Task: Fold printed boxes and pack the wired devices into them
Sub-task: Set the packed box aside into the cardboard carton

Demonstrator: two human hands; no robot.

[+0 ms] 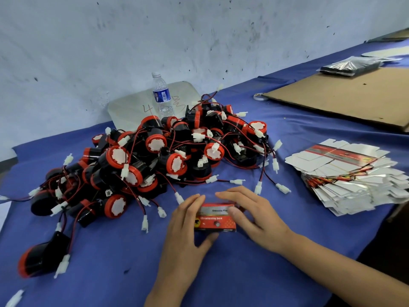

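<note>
A small red printed box [215, 221] stands on the blue cloth near the front middle. My left hand [187, 229] grips its left end, fingers over the top and thumb under the front edge. My right hand [254, 218] holds its right end, fingers across the top and thumb on the printed face. Behind them lies a big pile of black-and-red wired devices [155, 156] with white connectors. A fanned stack of flat printed box blanks [352, 176] sits to the right.
One loose device [42, 258] lies at the front left. A water bottle [162, 96] stands behind the pile by a pale tray [130, 107]. A brown cardboard sheet [354, 96], tape roll [260, 97] and dark packet [352, 66] lie at the back right.
</note>
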